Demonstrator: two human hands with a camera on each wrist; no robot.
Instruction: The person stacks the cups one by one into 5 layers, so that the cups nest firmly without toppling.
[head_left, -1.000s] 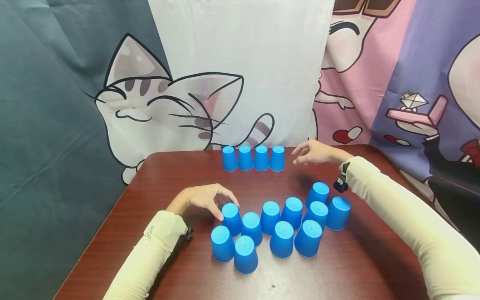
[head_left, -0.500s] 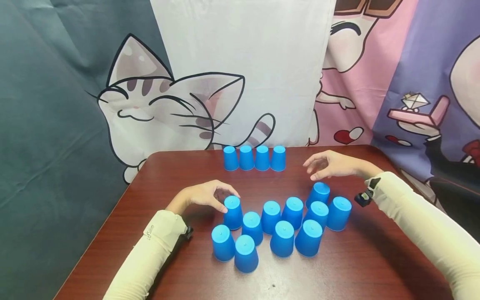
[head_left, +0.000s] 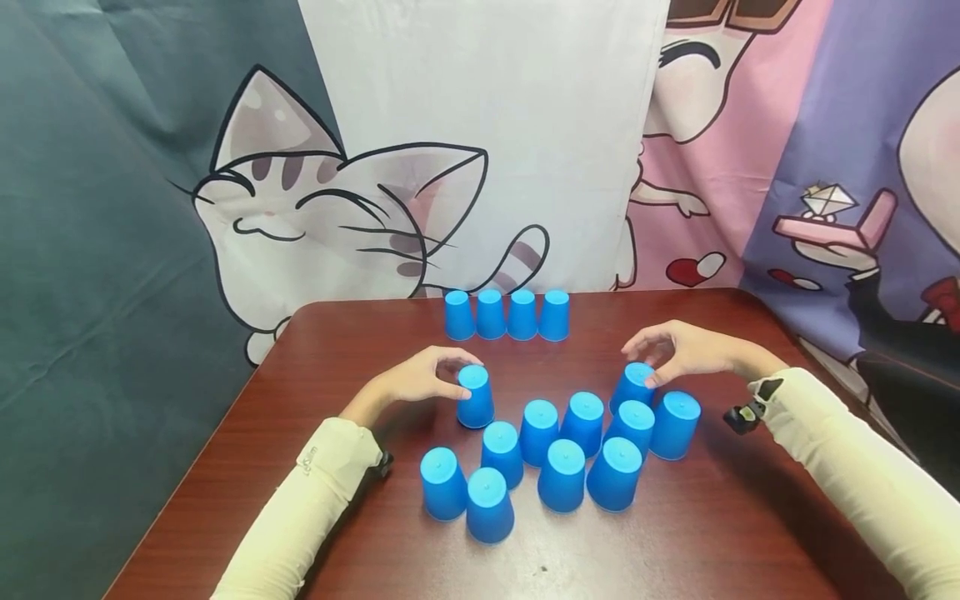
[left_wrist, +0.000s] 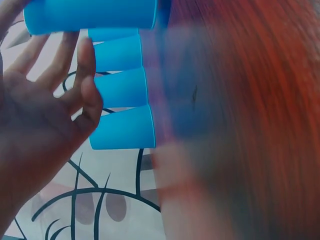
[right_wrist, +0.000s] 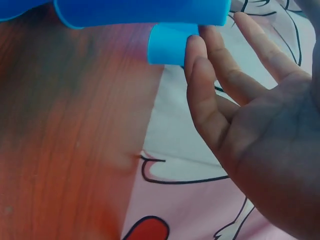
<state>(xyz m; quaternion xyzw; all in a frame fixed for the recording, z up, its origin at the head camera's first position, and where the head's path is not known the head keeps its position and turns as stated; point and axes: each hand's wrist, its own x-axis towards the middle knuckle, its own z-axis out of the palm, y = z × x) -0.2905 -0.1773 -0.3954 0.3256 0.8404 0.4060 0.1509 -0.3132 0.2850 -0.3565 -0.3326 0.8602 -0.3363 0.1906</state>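
Brown tabletop (head_left: 360, 333), 1 blue cup (head_left: 476, 406) in left hand (head_left: 416, 377)

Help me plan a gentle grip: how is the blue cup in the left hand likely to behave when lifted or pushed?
Probably stiff: the blue cup shows no visible dent as the left hand holds it. Smooth and shiny, it may be light plastic and rather slippery. Wide mouth down, it would likely slide before tipping.

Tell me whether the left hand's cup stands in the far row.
No, the left hand holds the cup apart from the far row, on its near side.
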